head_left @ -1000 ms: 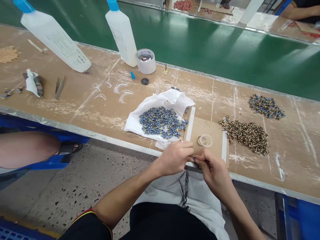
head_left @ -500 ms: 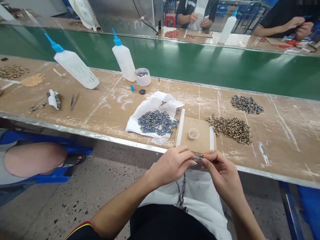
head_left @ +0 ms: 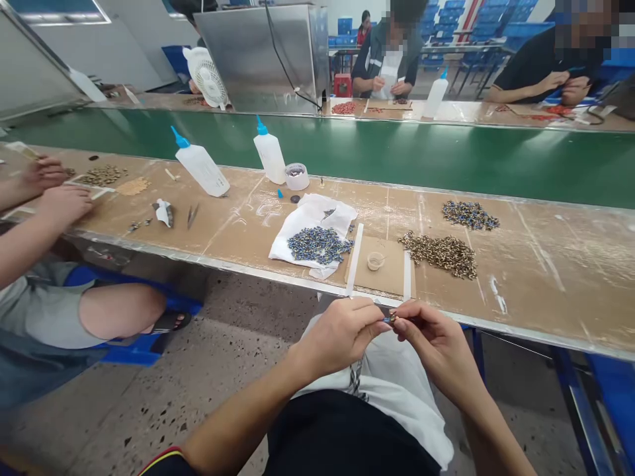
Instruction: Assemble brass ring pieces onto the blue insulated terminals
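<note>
Piece [head_left: 391,318]: one tiny blue-and-brassy part, held over my lap by the near edge of the bench [head_left: 520,264], drawn in close, I judge, so its ends can be seen.

Left hand [head_left: 342,334]: thumb and forefinger clamped on the blue end, a pinch that probably steadies it.

Right hand [head_left: 436,340]: thumb and forefinger gripping the brassy end, tips nearly meeting the left's; something so small seems to leave room for fingertips only.

Blue pile [head_left: 317,244]: spread on white paper [head_left: 297,218], left of my card [head_left: 381,281]; the sheet presumably keeps loose parts together and easy to spot.

Brown pile [head_left: 441,254]: heaped at the card's right edge, apparently handy to my right arm. A mixed pile [head_left: 470,215] lies behind it, apart, perhaps so the lots do not mingle.

Card: laid before me, white strips [head_left: 354,258] down both sides, seemingly to hold it flat.

Cup [head_left: 376,260]: clear and low, on the card between the piles, likely central to suit either hand; contents too small to make out.

Bottles [head_left: 270,155]: two, blue-nozzled, toward the green belt [head_left: 347,149], well beyond my elbows, possibly for working room.
</note>
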`<state>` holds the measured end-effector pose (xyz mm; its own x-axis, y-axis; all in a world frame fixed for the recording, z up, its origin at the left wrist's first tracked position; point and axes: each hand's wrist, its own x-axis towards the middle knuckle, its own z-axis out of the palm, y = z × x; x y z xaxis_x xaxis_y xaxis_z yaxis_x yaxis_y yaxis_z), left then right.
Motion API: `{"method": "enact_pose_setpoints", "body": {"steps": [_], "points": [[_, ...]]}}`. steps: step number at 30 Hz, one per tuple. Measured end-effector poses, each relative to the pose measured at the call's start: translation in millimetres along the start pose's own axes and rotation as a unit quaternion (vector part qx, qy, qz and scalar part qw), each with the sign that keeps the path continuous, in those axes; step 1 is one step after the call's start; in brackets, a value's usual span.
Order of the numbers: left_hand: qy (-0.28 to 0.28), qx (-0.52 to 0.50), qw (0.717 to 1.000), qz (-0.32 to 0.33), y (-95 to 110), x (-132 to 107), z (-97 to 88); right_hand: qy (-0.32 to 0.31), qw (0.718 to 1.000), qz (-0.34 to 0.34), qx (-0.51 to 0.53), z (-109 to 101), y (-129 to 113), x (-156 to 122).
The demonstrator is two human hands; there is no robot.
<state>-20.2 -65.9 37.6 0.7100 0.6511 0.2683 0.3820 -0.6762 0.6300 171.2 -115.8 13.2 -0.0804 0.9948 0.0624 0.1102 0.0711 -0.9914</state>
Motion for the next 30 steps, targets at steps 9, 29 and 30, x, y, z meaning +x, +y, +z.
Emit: {"method": "enact_pose_setpoints", "body": {"steps": [9,29,30], "points": [[-0.014,0.029,0.999,-0.012,15.2,-9.1,1.1,0.012,1.0,-0.006,-0.021,1.7,-2.5,-7.4],[-0.04,0.046,0.998,0.03,-28.7,13.0,-0.9,-0.038,0.989,-0.043,-0.136,5.8,2.9,21.8],[-0.043,0.042,0.998,0.028,-32.2,14.4,-0.8,-0.043,0.988,-0.042,-0.14,6.1,4.7,24.9]]}}
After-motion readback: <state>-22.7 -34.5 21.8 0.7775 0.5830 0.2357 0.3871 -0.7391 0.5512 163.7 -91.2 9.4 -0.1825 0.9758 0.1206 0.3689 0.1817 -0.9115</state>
